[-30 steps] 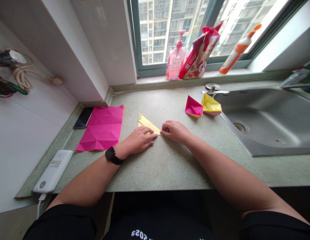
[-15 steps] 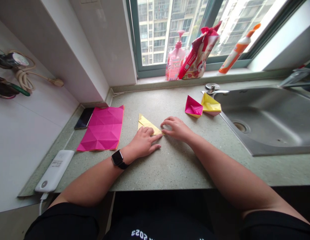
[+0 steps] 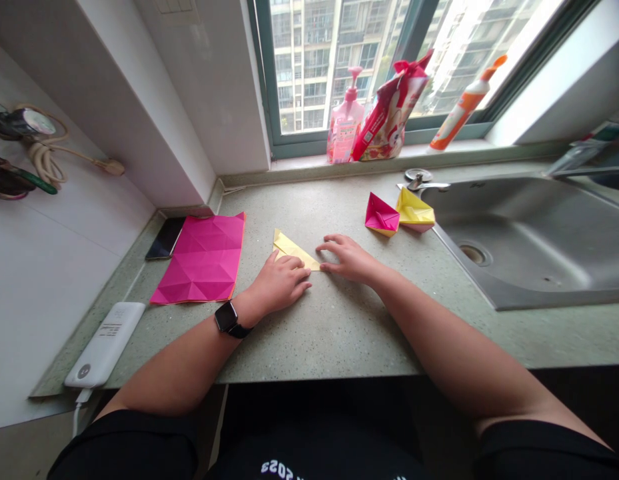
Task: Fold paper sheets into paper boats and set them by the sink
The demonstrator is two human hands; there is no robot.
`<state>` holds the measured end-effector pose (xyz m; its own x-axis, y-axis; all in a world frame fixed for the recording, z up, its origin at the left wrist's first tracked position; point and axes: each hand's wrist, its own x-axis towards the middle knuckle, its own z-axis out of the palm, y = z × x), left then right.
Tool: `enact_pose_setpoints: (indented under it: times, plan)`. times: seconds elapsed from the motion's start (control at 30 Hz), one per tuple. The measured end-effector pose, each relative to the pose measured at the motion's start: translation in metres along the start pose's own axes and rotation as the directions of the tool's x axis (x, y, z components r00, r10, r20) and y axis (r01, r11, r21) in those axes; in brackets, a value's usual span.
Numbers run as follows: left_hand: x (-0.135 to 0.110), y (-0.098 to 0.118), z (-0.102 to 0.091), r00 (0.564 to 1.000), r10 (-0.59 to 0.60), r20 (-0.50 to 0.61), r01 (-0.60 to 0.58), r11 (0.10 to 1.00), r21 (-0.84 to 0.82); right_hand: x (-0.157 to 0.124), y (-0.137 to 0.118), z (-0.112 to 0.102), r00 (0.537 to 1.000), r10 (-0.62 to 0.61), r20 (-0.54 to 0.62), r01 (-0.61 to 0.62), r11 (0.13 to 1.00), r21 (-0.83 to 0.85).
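A pale yellow sheet of origami paper [image 3: 295, 249], folded into a triangle, lies flat on the speckled counter. My left hand [image 3: 279, 280] rests over its lower edge with the fingers stretched out, covering part of it. At the paper's right corner is my right hand [image 3: 346, 259], its fingers apart and slightly curled, a fingertip at or just beside the tip. Two folded paper boats, one magenta [image 3: 382, 216] and one yellow [image 3: 415, 209], stand side by side to the right, beyond my right hand.
Creased magenta paper [image 3: 204, 257] lies left, partly over a black phone [image 3: 165, 239]. A white power bank [image 3: 106, 343] sits at the front left. The steel sink [image 3: 534, 233] takes up the right. A pump bottle [image 3: 345, 127], red bag [image 3: 389, 120] and orange-white bottle [image 3: 462, 113] line the sill.
My left hand has slid a little left, its index finger drawing back from the paper's right corner. My right-hand fingers have spread slightly. The whole view has shifted a little.
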<state>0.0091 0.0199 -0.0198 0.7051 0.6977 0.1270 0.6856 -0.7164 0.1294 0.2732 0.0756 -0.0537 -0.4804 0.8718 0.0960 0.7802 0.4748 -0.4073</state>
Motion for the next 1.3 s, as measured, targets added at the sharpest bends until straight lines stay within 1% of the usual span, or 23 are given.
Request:
enact_pose_setpoints:
  times: [0.2, 0.37, 0.53, 0.7, 0.87, 1.0, 1.1, 1.23, 1.3]
  plan:
    - [-0.004, -0.006, 0.002, 1.000, 0.004, -0.014, -0.004, 0.999, -0.043, 0.002, -0.002, 0.002, 1.000, 0.007, 0.004, -0.007, 1.000, 0.003]
    - [-0.004, -0.007, 0.001, 1.000, 0.013, -0.008, -0.014, 0.999, -0.048, 0.008, -0.015, 0.013, 0.998, 0.064, -0.028, -0.064, 0.998, -0.007]
    - [-0.004, -0.007, 0.000, 1.000, 0.016, 0.000, -0.016, 0.998, -0.055, 0.011, -0.020, 0.019, 0.995, 0.098, -0.012, -0.099, 0.995, -0.009]
    - [-0.006, -0.008, 0.002, 1.000, 0.017, -0.024, -0.018, 0.998, -0.059, 0.013, -0.009, 0.017, 0.995, 0.094, 0.021, -0.094, 0.995, -0.024]
    - [-0.006, -0.007, 0.000, 1.000, 0.011, -0.014, -0.012, 0.998, -0.060, 0.010, 0.005, 0.012, 0.991, 0.120, 0.060, -0.118, 0.992, -0.039]
    - [-0.006, -0.006, -0.002, 1.000, 0.014, 0.006, -0.013, 0.998, -0.067, 0.007, 0.014, 0.007, 0.989, 0.126, 0.080, -0.125, 0.992, -0.012]
    - [-0.006, -0.006, -0.002, 1.000, 0.025, 0.004, -0.025, 0.998, -0.064, 0.007, 0.019, 0.002, 0.987, 0.123, 0.098, -0.128, 0.991, 0.037]
    - [-0.005, -0.006, 0.000, 0.999, 0.038, -0.005, -0.038, 0.998, -0.056, 0.009, 0.020, -0.003, 0.993, 0.108, 0.044, -0.113, 0.981, 0.160]
    - [-0.006, -0.006, 0.001, 0.999, 0.038, -0.006, -0.038, 0.998, -0.052, 0.010, 0.019, -0.001, 0.994, 0.105, 0.028, -0.108, 0.981, 0.158]
